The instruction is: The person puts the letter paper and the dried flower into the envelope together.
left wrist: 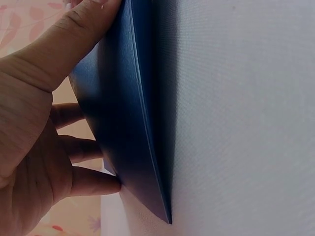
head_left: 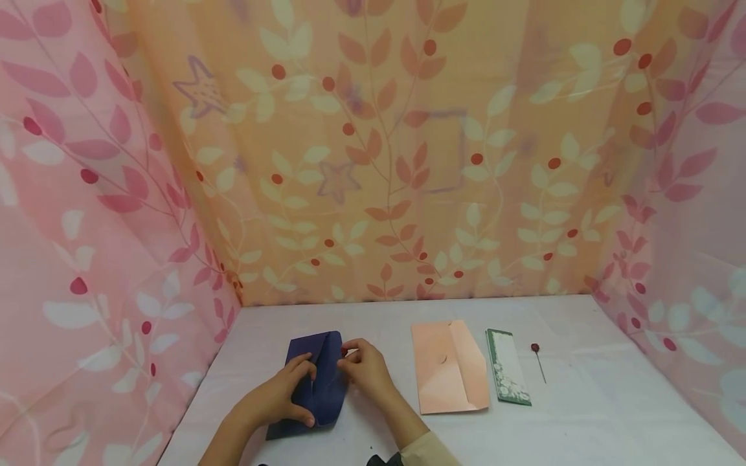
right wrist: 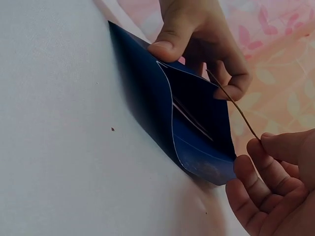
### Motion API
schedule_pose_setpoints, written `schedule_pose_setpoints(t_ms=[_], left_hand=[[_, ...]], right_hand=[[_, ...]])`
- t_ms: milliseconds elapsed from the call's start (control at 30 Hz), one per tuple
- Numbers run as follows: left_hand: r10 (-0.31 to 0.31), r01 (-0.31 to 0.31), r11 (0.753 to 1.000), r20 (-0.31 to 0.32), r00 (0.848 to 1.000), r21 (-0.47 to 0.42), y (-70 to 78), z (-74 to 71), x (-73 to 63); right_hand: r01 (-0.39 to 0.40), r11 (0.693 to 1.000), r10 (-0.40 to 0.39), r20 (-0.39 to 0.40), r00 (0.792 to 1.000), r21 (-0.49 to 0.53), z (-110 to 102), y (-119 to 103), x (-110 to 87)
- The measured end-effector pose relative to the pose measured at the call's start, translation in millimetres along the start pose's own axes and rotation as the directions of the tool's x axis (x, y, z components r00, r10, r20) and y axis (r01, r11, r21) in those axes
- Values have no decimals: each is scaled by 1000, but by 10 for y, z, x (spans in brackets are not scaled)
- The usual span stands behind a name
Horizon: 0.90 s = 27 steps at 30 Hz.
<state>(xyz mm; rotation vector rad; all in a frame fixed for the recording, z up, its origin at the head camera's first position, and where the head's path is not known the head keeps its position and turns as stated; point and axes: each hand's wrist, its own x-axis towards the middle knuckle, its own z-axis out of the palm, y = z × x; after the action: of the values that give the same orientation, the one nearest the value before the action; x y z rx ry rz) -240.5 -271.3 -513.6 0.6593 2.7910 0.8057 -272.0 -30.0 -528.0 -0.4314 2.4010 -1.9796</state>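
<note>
A dark blue envelope lies on the white table with its flap toward the right. My left hand grips it across, thumb near one edge and fingers at the other. The left wrist view shows the left hand with its thumb along the envelope. In the right wrist view the envelope gapes, and a pale edge of something flat shows inside. Thumb and fingers of my right hand pinch a thin stem over the opening; its red flower head is partly hidden.
Right of the hands lie a peach envelope, a white and green floral card and a dried red rose on a thin stem. Small dark crumbs dot the tabletop. Patterned curtains enclose the back and sides.
</note>
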Motion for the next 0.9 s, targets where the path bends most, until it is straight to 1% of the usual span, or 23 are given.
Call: schedule_pose_setpoints(t_ms=[267,633,767,900], left_hand=[[13,-13,1000,0,1000,5,-26,-1,1],[9,-9,1000,-5,1000,0,-29,4,15],[3,-3,1000,-3,1000,2,-27,5,20],[-1,1,1000,0,1000,4,-29,1,25]], right_hand=[[-7,1000,7,-10,1000,27,108,-7,42],[-52,998,54,-54,997,28,147,-29,110],[-62,998,62,-50,997,-7,183,-11,145],[-60,996,57,-39,998,-65,228,-14,178]])
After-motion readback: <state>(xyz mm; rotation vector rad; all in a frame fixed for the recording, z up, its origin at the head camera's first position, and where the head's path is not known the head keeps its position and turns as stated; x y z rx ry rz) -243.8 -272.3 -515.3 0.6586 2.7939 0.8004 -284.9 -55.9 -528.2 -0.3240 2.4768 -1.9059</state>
